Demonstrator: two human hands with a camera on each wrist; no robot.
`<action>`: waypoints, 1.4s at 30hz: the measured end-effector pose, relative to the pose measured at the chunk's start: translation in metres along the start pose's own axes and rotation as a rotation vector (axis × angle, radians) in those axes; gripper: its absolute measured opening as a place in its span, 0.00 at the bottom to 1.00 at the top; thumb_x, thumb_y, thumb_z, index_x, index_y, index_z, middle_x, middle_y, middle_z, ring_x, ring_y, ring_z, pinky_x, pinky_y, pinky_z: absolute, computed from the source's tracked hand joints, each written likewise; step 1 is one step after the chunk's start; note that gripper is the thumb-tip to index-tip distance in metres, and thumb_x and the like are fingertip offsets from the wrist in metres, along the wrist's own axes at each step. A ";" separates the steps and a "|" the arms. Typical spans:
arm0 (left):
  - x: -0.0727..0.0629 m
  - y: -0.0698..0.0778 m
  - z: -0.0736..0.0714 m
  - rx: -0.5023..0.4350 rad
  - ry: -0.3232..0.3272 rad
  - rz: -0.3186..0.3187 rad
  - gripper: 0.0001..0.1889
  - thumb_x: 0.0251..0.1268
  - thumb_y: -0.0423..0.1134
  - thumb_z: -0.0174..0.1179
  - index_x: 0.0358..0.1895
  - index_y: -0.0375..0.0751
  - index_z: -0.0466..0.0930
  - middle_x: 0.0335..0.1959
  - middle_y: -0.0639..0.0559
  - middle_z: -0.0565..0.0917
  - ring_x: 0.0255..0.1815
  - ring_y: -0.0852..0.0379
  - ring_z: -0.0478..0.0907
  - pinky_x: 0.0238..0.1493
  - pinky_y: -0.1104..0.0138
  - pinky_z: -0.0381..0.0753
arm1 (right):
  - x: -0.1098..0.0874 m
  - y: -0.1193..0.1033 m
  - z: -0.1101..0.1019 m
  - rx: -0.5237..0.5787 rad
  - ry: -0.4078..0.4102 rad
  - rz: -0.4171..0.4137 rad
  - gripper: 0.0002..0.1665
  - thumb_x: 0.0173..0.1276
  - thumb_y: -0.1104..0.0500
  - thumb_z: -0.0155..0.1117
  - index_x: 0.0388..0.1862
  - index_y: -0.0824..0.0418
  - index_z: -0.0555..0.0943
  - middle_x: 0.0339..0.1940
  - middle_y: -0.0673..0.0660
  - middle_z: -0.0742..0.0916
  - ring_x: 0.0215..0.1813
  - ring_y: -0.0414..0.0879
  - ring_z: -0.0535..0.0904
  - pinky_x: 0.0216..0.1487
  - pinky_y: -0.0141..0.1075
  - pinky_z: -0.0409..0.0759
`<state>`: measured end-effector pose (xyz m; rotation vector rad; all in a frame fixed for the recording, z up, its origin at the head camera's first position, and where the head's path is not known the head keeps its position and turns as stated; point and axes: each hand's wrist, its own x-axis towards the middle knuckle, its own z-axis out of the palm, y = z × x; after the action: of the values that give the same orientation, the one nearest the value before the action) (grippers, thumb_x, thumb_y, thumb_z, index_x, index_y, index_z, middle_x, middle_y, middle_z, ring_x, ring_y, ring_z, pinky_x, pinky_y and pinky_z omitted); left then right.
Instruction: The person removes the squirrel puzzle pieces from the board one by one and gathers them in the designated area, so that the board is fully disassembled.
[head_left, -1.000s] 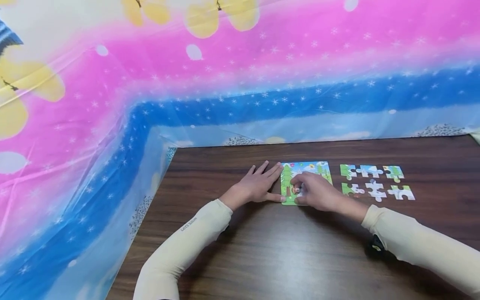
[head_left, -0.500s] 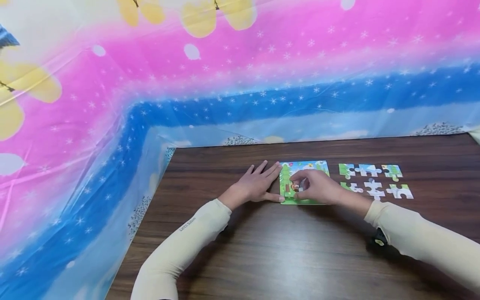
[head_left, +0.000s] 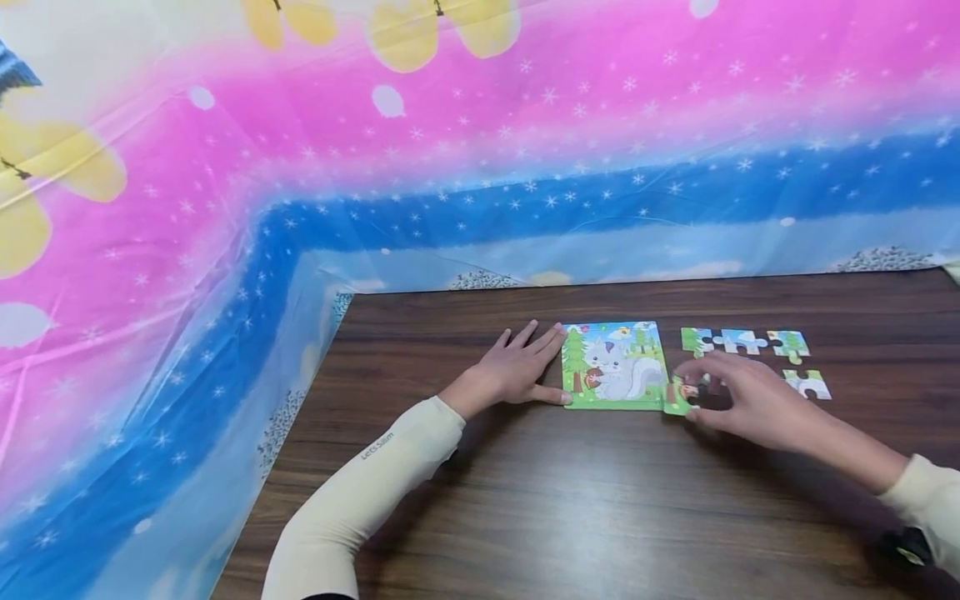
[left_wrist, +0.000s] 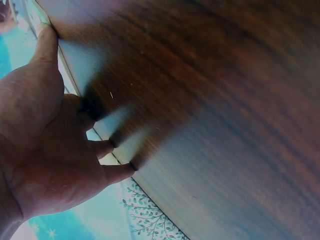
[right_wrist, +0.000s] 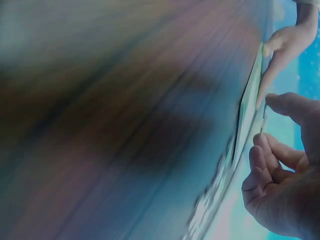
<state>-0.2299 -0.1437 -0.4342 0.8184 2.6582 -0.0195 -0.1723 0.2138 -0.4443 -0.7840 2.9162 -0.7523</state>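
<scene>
A square puzzle board [head_left: 622,367] with a squirrel picture lies on the brown table. My left hand [head_left: 517,371] is spread flat at its left side, fingers straight, with the thumb on the lower left corner and the index fingertip at the upper left one. My right hand [head_left: 757,400] pinches a green puzzle piece [head_left: 672,398] between thumb and fingers, just at the board's lower right edge. In the right wrist view this piece [right_wrist: 264,117] shows edge-on as a thin sliver between the fingertips.
Right of the board, loose puzzle pieces lie in two rows, including a tree piece [head_left: 789,342], a middle piece [head_left: 741,340] and a lower right piece [head_left: 810,384]. My right hand covers part of the lower row. A printed cloth [head_left: 525,200] hangs behind the table [head_left: 525,500].
My right hand has moved right, off the board, carrying the green puzzle piece to the board's right edge and uncovering the squirrel picture. My left hand stays in place.
</scene>
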 end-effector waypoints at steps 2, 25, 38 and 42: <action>-0.001 -0.001 0.000 -0.003 -0.001 -0.006 0.55 0.73 0.75 0.51 0.89 0.53 0.33 0.91 0.57 0.37 0.92 0.44 0.34 0.88 0.39 0.42 | -0.010 0.007 -0.004 -0.051 0.006 -0.004 0.29 0.61 0.52 0.83 0.61 0.52 0.86 0.47 0.47 0.87 0.41 0.39 0.77 0.37 0.35 0.75; 0.000 -0.003 0.007 -0.023 -0.004 -0.001 0.56 0.72 0.75 0.52 0.89 0.55 0.32 0.91 0.58 0.36 0.92 0.45 0.33 0.88 0.39 0.41 | -0.040 0.020 -0.002 -0.134 -0.108 -0.062 0.36 0.62 0.50 0.82 0.69 0.49 0.82 0.44 0.42 0.80 0.39 0.31 0.72 0.34 0.32 0.73; 0.003 -0.001 0.004 -0.028 -0.020 -0.012 0.56 0.71 0.76 0.52 0.89 0.56 0.31 0.91 0.59 0.35 0.92 0.46 0.32 0.88 0.40 0.41 | 0.021 -0.026 0.013 -0.070 -0.120 -0.085 0.32 0.71 0.47 0.75 0.71 0.55 0.80 0.63 0.57 0.84 0.49 0.43 0.82 0.46 0.44 0.84; 0.002 -0.001 0.003 -0.026 -0.011 -0.024 0.56 0.71 0.76 0.52 0.89 0.56 0.31 0.91 0.59 0.35 0.92 0.46 0.32 0.88 0.41 0.41 | 0.046 -0.036 0.023 -0.048 -0.104 -0.090 0.32 0.70 0.51 0.76 0.71 0.56 0.81 0.64 0.60 0.85 0.46 0.44 0.82 0.48 0.47 0.85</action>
<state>-0.2311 -0.1437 -0.4378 0.7754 2.6523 0.0038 -0.1923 0.1543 -0.4437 -0.9352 2.8324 -0.6288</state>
